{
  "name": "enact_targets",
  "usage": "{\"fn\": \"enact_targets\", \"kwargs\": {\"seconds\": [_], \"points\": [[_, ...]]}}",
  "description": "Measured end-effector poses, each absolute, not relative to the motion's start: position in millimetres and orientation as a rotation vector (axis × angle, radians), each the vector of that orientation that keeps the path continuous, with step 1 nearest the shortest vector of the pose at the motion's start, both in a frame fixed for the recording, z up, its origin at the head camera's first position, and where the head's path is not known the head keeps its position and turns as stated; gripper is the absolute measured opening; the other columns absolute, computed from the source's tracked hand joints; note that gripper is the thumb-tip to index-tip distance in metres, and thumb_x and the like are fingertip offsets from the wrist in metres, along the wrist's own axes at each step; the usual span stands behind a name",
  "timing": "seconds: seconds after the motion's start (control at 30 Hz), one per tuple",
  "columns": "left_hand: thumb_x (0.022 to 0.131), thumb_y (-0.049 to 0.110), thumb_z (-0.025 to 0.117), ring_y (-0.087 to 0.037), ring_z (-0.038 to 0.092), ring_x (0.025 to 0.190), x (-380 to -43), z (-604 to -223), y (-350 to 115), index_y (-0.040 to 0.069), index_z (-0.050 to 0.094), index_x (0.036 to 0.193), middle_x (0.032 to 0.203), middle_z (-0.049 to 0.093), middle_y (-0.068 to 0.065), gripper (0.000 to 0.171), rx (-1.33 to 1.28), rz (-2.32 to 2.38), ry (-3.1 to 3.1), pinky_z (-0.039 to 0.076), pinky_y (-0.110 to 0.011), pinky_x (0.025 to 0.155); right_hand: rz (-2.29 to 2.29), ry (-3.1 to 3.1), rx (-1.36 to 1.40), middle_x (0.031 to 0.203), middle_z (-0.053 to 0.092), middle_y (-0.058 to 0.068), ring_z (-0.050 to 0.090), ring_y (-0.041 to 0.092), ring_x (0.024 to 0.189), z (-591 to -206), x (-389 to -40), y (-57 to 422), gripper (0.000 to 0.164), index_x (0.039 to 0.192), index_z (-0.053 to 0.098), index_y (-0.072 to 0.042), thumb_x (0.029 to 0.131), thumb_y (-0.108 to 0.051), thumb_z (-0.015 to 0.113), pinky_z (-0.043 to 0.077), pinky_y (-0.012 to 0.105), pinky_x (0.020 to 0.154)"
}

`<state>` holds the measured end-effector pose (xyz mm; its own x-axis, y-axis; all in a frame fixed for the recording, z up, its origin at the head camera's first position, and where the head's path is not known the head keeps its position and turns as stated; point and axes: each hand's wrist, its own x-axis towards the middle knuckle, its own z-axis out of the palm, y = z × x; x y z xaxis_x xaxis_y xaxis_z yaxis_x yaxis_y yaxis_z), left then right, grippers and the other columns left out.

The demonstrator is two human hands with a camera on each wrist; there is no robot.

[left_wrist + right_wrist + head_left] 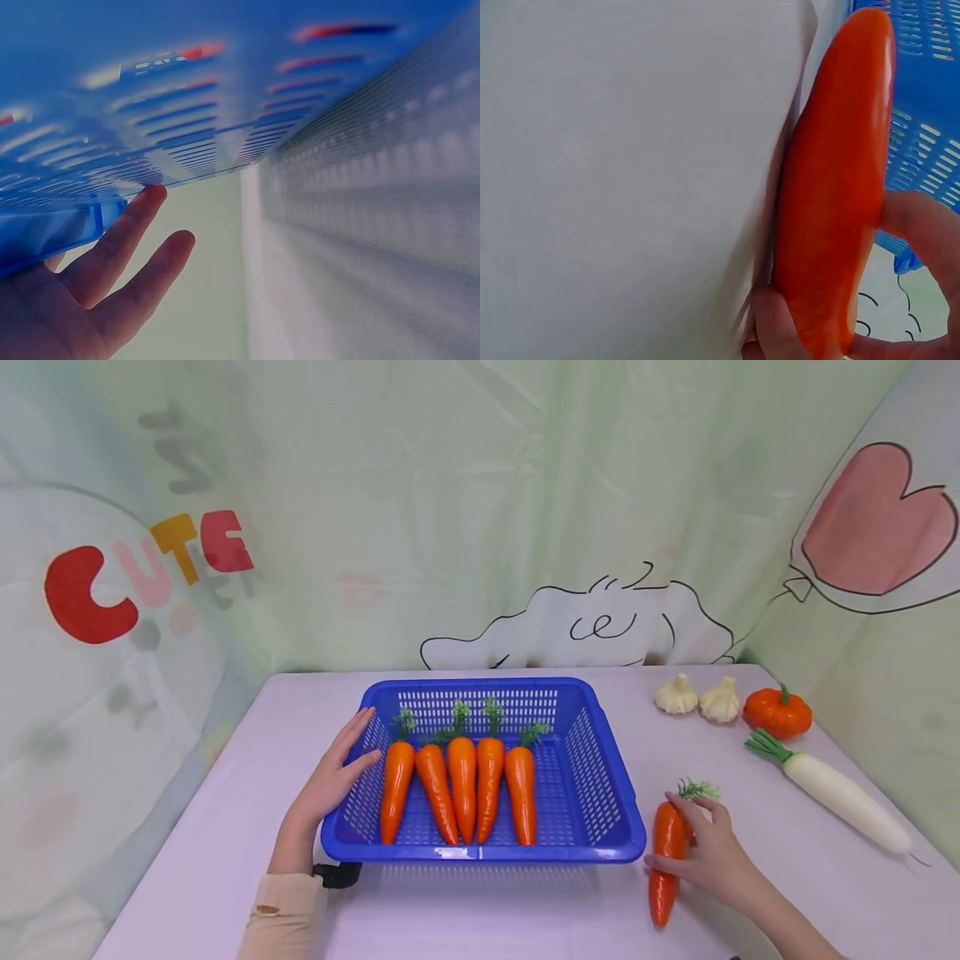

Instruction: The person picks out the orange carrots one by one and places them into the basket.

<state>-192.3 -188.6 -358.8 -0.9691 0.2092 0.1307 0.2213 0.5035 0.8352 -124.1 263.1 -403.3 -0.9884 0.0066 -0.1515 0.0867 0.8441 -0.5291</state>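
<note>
A blue plastic basket (480,853) sits on the table with several orange carrots (462,789) lying side by side in it, green tops toward the back. My left hand (330,785) rests at its left rim, fingers straight and the thumb reaching over the edge. In the left wrist view, the fingertips (156,192) lie along the slotted outer wall (187,135). Right of the basket, my right hand (708,852) grips another carrot (663,893) between thumb and fingers. That carrot (836,180) fills much of the right wrist view, close over the tabletop, its tip pointing away from the hand.
At the back right are two garlic bulbs (676,695) and a small orange pumpkin (778,713). A white radish (847,802) with green stalks lies along the right side of the table. A printed curtain (480,510) hangs behind the table.
</note>
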Motion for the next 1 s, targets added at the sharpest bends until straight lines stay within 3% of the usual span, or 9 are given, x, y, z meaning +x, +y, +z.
{"fn": "enact_targets", "kwargs": {"seconds": [0.27, 0.57, 0.63, 0.87, 1.0], "points": [[0.093, 0.021, 0.05, -0.035, 0.011, 0.137, -204.9, -379.9, -196.8, 0.02, 0.022, 0.147, 0.152, 0.013, -0.009, 0.061, -0.398, -1.505, -2.698, 0.014, -0.065, 0.1, -0.915, 2.816, 0.135, 0.127, 0.01, 0.042, 0.046, 0.051, 0.097, -433.9, -143.0, 281.4, 0.11, 0.141, 0.021, -0.001, 0.059, -0.041, 0.083, 0.054, 0.043, 0.066], [0.092, 0.012, 0.049, -0.04, 0.01, 0.136, -187.8, -351.8, -185.5, 0.006, 0.021, 0.145, 0.15, 0.012, -0.019, 0.06, -0.383, -1.528, -2.701, 0.011, -0.066, 0.101, -1.076, 2.708, 0.155, 0.126, 0.024, 0.034, 0.047, 0.047, 0.1, -461.0, -159.6, 307.1, 0.114, 0.144, 0.016, -0.01, 0.058, -0.046, 0.082, 0.055, 0.037, 0.061], [0.093, 0.013, 0.049, -0.039, 0.01, 0.136, -187.4, -351.5, -185.5, 0.007, 0.021, 0.145, 0.151, 0.012, -0.018, 0.06, -0.386, -1.519, -2.703, 0.012, -0.065, 0.101, -1.095, 2.727, 0.146, 0.127, 0.026, 0.031, 0.047, 0.046, 0.101, -462.2, -161.3, 311.0, 0.115, 0.144, 0.016, -0.01, 0.057, -0.048, 0.081, 0.055, 0.036, 0.06], [0.093, 0.014, 0.048, -0.04, 0.01, 0.136, -184.3, -347.5, -183.6, 0.006, 0.021, 0.145, 0.151, 0.012, -0.018, 0.06, -0.369, -1.514, -2.716, 0.013, -0.065, 0.1, -1.081, 2.788, 0.056, 0.124, 0.028, 0.037, 0.045, 0.052, 0.101, -392.9, -140.6, 280.8, 0.1, 0.142, 0.018, -0.001, 0.069, -0.031, 0.079, 0.055, 0.042, 0.064], [0.093, 0.014, 0.048, -0.039, 0.01, 0.136, -184.4, -346.7, -183.2, 0.006, 0.02, 0.146, 0.151, 0.012, -0.018, 0.06, -0.371, -1.508, -2.721, 0.013, -0.065, 0.101, -1.089, 2.835, -0.011, 0.122, 0.031, 0.037, 0.047, 0.052, 0.099, -376.2, -138.1, 275.1, 0.093, 0.14, 0.02, 0.003, 0.072, -0.025, 0.077, 0.055, 0.043, 0.063]]}}
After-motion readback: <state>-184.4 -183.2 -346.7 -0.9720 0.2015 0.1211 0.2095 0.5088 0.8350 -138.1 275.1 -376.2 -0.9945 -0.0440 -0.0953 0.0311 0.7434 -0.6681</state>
